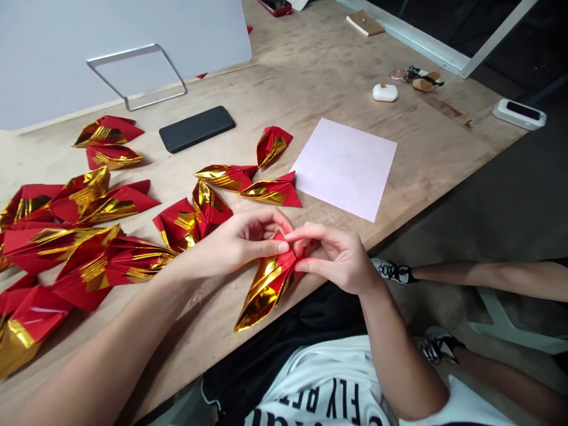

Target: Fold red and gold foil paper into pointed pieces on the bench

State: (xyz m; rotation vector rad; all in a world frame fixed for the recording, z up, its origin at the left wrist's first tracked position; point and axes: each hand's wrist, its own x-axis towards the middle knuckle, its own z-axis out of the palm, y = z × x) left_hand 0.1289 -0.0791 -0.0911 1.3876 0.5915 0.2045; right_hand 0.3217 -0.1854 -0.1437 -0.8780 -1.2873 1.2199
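Note:
A folded red and gold paper piece (pixel 265 290) lies at the table's front edge, its gold end pointing down and left. My left hand (pixel 257 236) pinches its upper red end between thumb and fingers. Close beside it, my right hand (pixel 332 254) grips the same red end from the right, thumb and fingertips pressed on the folds. The fingertips hide part of that end. Several similar folded red and gold pieces (pixel 146 257) are spread over the left of the table, and a few more (pixel 273 145) are beyond my hands.
On the wooden table (pixel 310 71) are a white square sheet (pixel 348 168), a black phone (pixel 197 129), a white case (pixel 384 92), keys (pixel 415 74) and a white device (pixel 519 113). A large white panel (pixel 110 35) with a metal frame stands back left. Another person's legs (pixel 488 277) are at right.

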